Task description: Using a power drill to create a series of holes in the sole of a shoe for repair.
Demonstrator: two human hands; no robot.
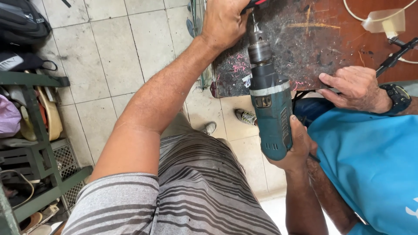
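The right hand (296, 146) is wrapped tight round the grip of a teal power drill (271, 115), whose body points up the picture so that its chuck (259, 48) reaches over the scarred, dark-stained desk (305, 39). The left hand (224, 19) is clenched near the tip of the bit, gripping something with a red part that the frame edge cuts off; what it is cannot be told. To do this well, I judge the drill should stay in line with the bit, the wrist straight, pressure steady, and the left fingers clear of the spinning chuck.

1 other person in a blue shirt (370, 161) stands at the right, a hand (355, 87) with a dark wristwatch (395, 98) resting spread on the desk edge.

The desk shows pink scribbles and scratches, with a white cable (352, 13) at the top. Below lies a pale tiled floor (113, 52); a green metal shelf (39, 126) at the left carries clutter
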